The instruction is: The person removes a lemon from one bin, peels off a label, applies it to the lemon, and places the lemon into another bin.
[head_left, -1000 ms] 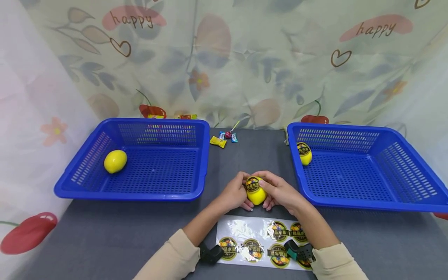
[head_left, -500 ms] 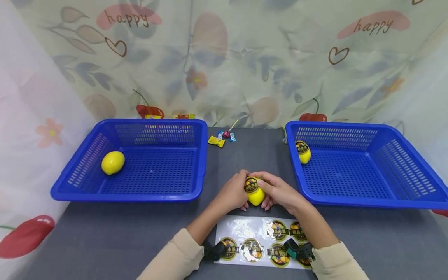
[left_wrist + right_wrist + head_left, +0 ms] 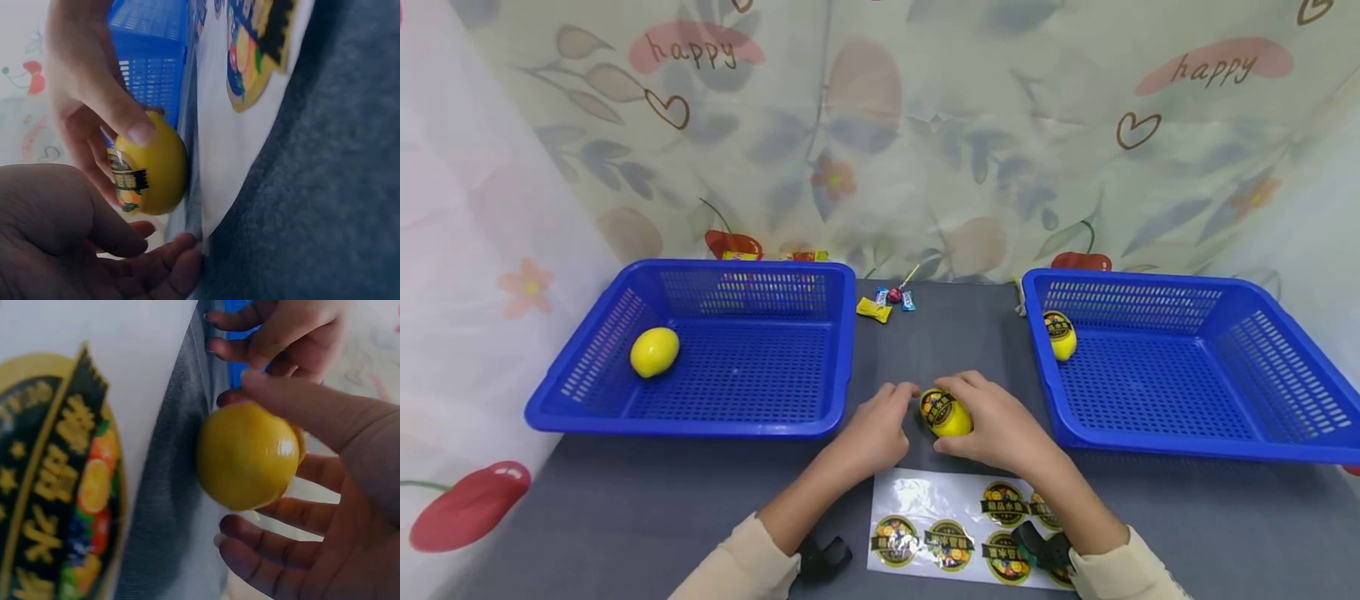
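Observation:
My right hand [image 3: 1000, 429] holds a yellow lemon [image 3: 955, 422] between thumb and fingers, just above the dark table or on it; I cannot tell which. A round black-and-gold fruit sticker [image 3: 937, 407] is on the lemon's upper left side, and it also shows in the left wrist view. To the left, my left hand [image 3: 876, 429] is apart from the lemon, its fingers loosely bent around nothing. The lemon [image 3: 244, 462] fills the space between thumb and fingers in the right wrist view. Nearer me lies a white sticker sheet [image 3: 906, 496] with several matching stickers, partly hidden by my right forearm.
On the left stands a blue basket [image 3: 692, 428] with a plain lemon [image 3: 655, 352] inside. The blue basket [image 3: 1210, 450] on the right contains a stickered lemon [image 3: 1062, 342]. Small wrapped candies [image 3: 874, 310] and a lollipop [image 3: 895, 295] lie at the back, before a patterned curtain.
My left hand has let go of the lemon and moved left. The lemon has tilted in my right hand, which still holds it. The whole head view has shifted slightly.

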Motion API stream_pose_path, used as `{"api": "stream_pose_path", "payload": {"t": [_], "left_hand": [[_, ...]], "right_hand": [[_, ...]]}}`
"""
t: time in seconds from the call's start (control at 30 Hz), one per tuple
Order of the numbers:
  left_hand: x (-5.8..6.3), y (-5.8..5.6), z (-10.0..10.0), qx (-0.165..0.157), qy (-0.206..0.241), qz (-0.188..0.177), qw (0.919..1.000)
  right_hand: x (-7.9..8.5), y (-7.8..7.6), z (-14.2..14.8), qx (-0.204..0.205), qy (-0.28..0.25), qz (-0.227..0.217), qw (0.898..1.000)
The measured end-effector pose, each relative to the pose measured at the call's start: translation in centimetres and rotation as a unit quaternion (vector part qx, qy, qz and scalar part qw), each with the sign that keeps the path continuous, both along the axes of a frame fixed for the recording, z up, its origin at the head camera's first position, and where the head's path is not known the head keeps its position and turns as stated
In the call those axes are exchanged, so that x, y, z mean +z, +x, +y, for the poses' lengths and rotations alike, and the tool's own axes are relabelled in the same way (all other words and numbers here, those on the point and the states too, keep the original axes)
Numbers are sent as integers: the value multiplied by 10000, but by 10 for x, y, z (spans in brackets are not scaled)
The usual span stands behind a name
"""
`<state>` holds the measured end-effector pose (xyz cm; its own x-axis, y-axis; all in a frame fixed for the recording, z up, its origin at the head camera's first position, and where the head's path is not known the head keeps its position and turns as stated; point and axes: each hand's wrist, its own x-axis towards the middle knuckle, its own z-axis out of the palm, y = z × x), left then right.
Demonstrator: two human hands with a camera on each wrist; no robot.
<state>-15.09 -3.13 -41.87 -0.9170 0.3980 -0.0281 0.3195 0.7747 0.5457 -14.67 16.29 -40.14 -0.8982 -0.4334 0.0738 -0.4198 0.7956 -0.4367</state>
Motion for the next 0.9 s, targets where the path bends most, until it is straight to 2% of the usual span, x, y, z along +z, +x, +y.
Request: {"api": "stream_pose_path", "payload": {"t": [0.13,0.23,0.53,0.7,0.9], "left_hand": [[3,9,-5,-161,-189,52,9997],[3,14,-9,-303,-264,171,9990],[5,23,-18,-543,-365,280,9975],[3,25,-22,-610,-445,402,9963],[3,27,-23,-639,-465,534,9954]], "right_hand": [[5,-2,-7,39,438,283,9986],[7,-4,-11,60,552,343,9979],[13,-13,-20,257,1101,3,9936],[37,-18,-17,206,897,-47,9957],[83,-30,4,-46,342,-32,9994]]}}
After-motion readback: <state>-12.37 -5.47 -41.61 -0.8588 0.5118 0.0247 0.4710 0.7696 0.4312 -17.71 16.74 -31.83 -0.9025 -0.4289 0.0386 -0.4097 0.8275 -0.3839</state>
